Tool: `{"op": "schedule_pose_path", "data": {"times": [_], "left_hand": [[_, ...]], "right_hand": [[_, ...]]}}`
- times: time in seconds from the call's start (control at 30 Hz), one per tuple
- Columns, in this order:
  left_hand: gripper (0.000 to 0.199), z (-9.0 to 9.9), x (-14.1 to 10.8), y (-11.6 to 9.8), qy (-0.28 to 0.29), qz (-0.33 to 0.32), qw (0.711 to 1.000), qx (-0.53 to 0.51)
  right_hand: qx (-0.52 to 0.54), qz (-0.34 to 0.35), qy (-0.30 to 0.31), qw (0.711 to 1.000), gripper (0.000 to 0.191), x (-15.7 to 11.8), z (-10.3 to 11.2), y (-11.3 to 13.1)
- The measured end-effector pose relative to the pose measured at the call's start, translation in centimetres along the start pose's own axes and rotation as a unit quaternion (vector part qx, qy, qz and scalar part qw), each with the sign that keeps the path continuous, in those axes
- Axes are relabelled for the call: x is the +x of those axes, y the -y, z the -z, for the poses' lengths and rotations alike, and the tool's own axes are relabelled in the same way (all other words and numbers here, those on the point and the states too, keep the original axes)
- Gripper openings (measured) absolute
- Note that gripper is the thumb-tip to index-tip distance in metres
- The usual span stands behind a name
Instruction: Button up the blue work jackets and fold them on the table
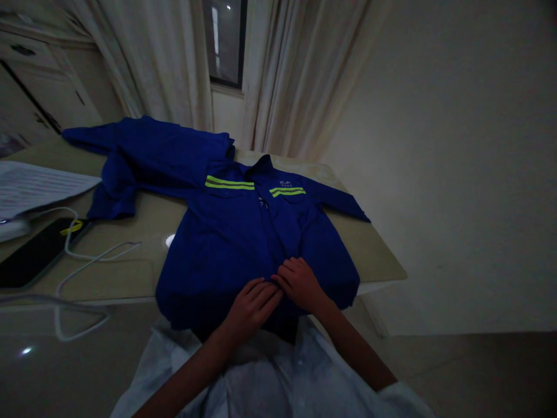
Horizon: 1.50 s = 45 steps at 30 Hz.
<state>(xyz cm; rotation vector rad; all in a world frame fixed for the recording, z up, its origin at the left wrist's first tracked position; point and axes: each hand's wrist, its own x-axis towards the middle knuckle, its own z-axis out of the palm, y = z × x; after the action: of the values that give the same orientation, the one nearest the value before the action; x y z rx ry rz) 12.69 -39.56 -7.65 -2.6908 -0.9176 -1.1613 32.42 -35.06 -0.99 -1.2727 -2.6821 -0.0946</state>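
Observation:
A blue work jacket [226,238] with yellow-green reflective stripes lies front up, its collar at the far side. Its lower part hangs over the near table edge. At the front opening near the hem, my left hand [255,299] is closed on the jacket's fabric, fingers bent. Just to its right, my right hand [300,283] also grips the cloth by the opening, thumb near the left fingertips. Whatever lies under the fingers, such as a zipper end, is hidden.
More blue clothing [161,151] lies at the back left of the table [378,249]. On the left are printed paper [39,183], a dark phone [37,255] and a white cable [87,258] looping over the edge. Curtains [304,75] and a wall stand behind.

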Motion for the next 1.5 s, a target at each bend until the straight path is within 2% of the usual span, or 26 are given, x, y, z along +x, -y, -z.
{"op": "schedule_pose_path", "data": {"times": [0.1,0.2,0.33,0.47,0.6,0.7,0.8,0.9,1.0,1.2,1.3,1.37,1.5], "left_hand": [[0.042,0.0,-0.3,-0.3,0.011,0.036,0.999,0.028],[0.047,0.0,-0.3,-0.7,0.029,0.033,0.998,0.055],[0.054,0.1,0.1,-1.0,0.043,0.046,0.995,0.074],[0.061,-0.1,0.1,-1.3,0.047,0.061,0.994,0.08],[0.059,-0.1,0.0,-1.2,0.056,0.063,0.993,0.08],[0.047,0.3,0.8,-0.8,0.038,0.084,0.993,0.071],[0.034,0.7,2.5,-0.1,0.029,0.14,0.987,0.074],[0.019,1.2,3.9,0.6,0.072,0.139,0.985,0.078],[0.014,1.4,4.2,0.9,0.09,0.15,0.983,0.062],[0.025,1.0,3.7,0.9,0.102,0.219,0.969,0.047],[0.029,0.9,3.3,0.8,0.072,0.25,0.966,0.009],[0.028,0.9,2.9,0.7,0.053,0.239,0.97,-0.002],[0.028,1.0,2.0,0.4,0.039,0.189,0.981,0.016]], "right_hand": [[0.023,-0.075,-0.024,0.997,0.031,-0.5,-0.2,0.2],[0.039,-0.137,-0.033,0.989,0.022,-0.7,0.4,-0.5],[0.017,-0.224,-0.037,0.974,0.019,-1.3,1.1,-1.1],[-0.023,-0.314,-0.108,0.943,0.024,-2.2,0.4,-0.8],[0.024,-0.365,-0.137,0.92,0.034,-2.8,-0.4,-1.3],[0.078,-0.326,-0.158,0.929,0.045,-2.5,-0.3,-1.6],[0.098,-0.225,-0.182,0.952,0.046,-2.0,0.0,-1.0],[0.119,-0.115,-0.133,0.977,0.035,-1.5,0.0,0.2],[0.145,-0.057,-0.095,0.983,0.025,-1.4,-0.4,1.2],[0.157,-0.057,-0.083,0.982,0.032,-1.5,-1.2,1.1],[0.161,-0.061,-0.074,0.982,0.019,-1.2,-1.4,0.9],[0.167,-0.065,-0.072,0.981,0.014,-1.0,-1.3,0.9],[0.163,-0.068,-0.057,0.983,0.018,-0.5,-0.7,0.9]]}}
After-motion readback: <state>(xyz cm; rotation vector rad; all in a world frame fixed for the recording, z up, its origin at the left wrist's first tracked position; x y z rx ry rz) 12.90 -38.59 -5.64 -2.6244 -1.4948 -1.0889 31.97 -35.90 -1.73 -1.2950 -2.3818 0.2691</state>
